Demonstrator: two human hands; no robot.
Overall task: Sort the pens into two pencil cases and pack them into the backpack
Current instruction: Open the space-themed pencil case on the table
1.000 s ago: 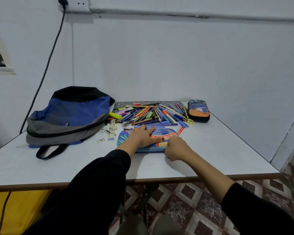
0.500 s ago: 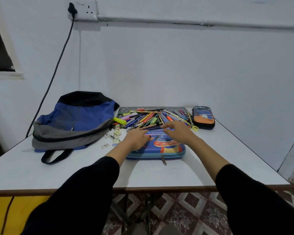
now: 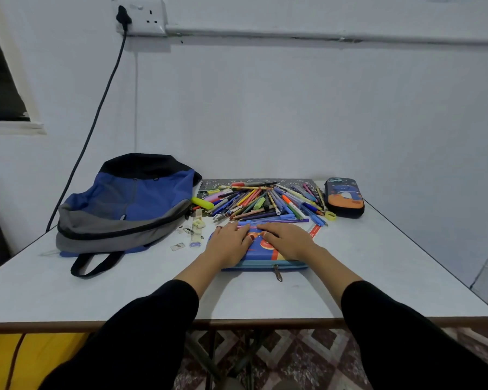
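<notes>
Pressing left hand (image 3: 231, 243) and right hand (image 3: 287, 240) flat, fingers extended and gripping nothing, on blue pencil case (image 3: 265, 260); risk: lid swing could scatter the abutting pens (image 3: 265, 201).

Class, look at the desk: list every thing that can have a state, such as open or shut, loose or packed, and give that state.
Blue pencil case: lid down, flat on the table.
Black pencil case: shut, untouched.
Pens: loose in a heap, none packed.
Backpack: slumped on the table; zip unclear.
Plug: in the wall socket.
Left hand: flat on Blue pencil case.
Right hand: flat on Blue pencil case.
</notes>
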